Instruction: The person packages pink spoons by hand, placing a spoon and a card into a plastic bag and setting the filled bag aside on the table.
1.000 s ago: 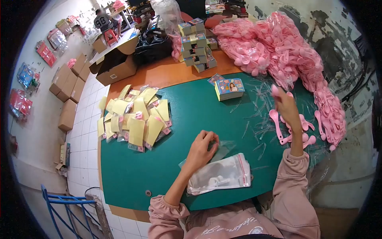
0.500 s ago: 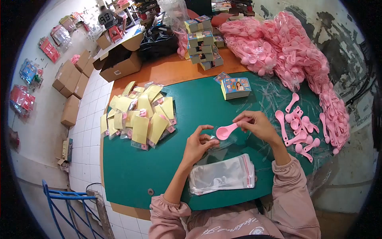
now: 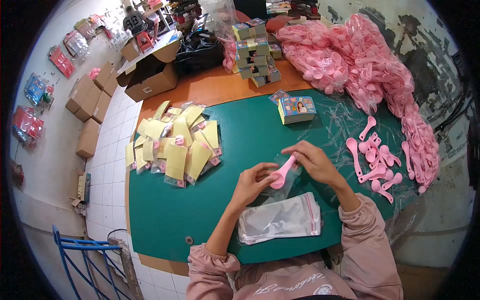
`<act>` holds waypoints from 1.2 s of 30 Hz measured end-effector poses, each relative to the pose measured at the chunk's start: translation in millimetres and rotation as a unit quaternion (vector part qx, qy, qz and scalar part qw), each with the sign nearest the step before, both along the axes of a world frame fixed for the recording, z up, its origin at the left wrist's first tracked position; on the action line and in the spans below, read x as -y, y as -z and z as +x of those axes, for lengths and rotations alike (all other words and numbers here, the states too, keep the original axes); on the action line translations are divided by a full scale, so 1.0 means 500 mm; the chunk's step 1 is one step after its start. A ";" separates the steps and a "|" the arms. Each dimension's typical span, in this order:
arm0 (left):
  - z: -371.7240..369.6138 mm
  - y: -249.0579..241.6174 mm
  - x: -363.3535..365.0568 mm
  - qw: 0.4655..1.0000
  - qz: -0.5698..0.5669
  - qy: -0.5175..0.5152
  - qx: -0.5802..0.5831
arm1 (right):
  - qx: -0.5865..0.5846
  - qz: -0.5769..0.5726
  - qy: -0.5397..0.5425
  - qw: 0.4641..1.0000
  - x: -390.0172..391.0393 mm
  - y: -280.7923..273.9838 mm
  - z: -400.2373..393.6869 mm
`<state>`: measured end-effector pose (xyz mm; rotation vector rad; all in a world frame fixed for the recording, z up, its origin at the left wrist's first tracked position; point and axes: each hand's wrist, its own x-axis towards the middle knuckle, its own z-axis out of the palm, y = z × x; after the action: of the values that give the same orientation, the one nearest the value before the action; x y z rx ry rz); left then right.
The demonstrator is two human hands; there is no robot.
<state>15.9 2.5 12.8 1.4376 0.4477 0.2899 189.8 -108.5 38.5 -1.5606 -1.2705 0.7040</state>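
Observation:
A pink plastic spoon (image 3: 283, 174) is held at a slant over the green table, bowl lower left and handle upper right. My right hand (image 3: 317, 163) pinches the handle's end. My left hand (image 3: 254, 184) has its thumb and fingers closed at the bowl side, on a thin clear plastic bag (image 3: 288, 189). The bag lies around or just behind the spoon; its opening is hard to make out. Just below my hands rests a stack of clear bags (image 3: 277, 220) with a pink-red strip along the right edge.
Packed bags with yellow cards (image 3: 181, 145) lie heaped on the left. Loose pink spoons (image 3: 372, 172) are at right, beside big bags of spoons (image 3: 360, 65). A printed card stack (image 3: 297, 110) stands behind my hands. An open carton (image 3: 150, 82) and a seated person (image 3: 135, 22) are farther back.
My right hand has lowered slightly and turned the spoon steeper. The spoon's bowl has come down to my left fingers, which have closed in, and the clear bag now shows around it.

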 end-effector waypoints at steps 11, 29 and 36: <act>-0.013 0.008 -0.009 0.995 -0.063 0.003 -0.081 | -0.121 0.080 0.150 0.978 -0.001 -0.003 -0.039; -0.019 -0.060 -0.006 0.988 -0.121 -0.080 0.047 | -0.174 -0.016 0.133 0.976 -0.042 -0.083 0.285; -0.013 -0.047 -0.013 0.996 -0.081 -0.047 0.006 | 0.235 -0.101 0.286 0.923 -0.089 -0.022 0.256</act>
<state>9.6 9.2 36.2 1.2571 0.5187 0.3308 317.9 -64.1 49.6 -2.2313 -0.9949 0.0789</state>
